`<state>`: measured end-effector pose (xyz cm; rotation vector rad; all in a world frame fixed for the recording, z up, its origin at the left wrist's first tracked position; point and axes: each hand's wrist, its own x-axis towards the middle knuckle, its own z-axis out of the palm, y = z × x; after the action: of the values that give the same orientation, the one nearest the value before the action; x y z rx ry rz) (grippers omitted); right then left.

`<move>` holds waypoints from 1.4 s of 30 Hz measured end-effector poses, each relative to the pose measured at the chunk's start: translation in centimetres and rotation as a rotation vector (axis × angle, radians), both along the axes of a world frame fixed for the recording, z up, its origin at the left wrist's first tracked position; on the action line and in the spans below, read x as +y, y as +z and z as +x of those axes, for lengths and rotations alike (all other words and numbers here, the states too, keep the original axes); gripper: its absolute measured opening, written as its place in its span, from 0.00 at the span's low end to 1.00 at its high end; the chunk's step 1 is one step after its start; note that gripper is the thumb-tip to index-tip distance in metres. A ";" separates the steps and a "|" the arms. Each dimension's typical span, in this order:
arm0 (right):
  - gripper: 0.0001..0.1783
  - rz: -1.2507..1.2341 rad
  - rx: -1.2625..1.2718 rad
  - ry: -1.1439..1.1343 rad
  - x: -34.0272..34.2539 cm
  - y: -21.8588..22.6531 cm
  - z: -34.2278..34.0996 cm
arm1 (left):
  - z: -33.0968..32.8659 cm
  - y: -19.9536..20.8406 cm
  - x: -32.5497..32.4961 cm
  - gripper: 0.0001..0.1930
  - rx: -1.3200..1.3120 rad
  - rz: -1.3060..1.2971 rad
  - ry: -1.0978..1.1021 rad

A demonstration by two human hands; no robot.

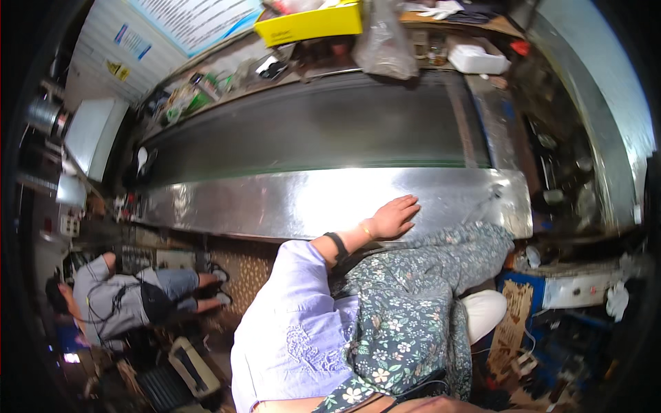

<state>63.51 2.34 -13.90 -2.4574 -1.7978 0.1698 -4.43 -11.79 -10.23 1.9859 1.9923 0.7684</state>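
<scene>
My left hand [396,217] lies palm down on a shiny metal plate [275,199], fingers stretched out toward the right and holding nothing. A dark band and a thin yellow bracelet circle its wrist. Behind the plate runs a wide dark conveyor belt [330,124], apart from my fingers. Floral fabric [406,296] covers my front and lap and reaches the plate's near edge. My right hand cannot be made out in the picture.
Beyond the belt stand a yellow box [310,24], a clear plastic bag [387,45] and a white foam box [477,56]. Another person [124,296] is at the left, near a chair [193,368]. Blue equipment [521,282] sits at the right.
</scene>
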 end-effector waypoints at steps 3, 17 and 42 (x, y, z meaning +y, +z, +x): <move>0.13 -0.037 0.025 0.048 1.9 -0.4 -5.1 | -3.4 1.5 -6.6 0.29 -0.065 -0.043 0.198; 0.14 -0.154 0.070 0.217 8.1 -3.5 -14.1 | -2.1 2.4 -10.1 0.27 0.147 -0.058 0.510; 0.16 -0.198 0.178 0.153 3.1 -1.5 -14.1 | -20.1 4.6 -12.7 0.43 0.361 0.122 1.319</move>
<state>49.37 5.46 -15.38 -2.3356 -1.9735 0.5849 -24.58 -24.51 -5.65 0.5891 3.4693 0.7243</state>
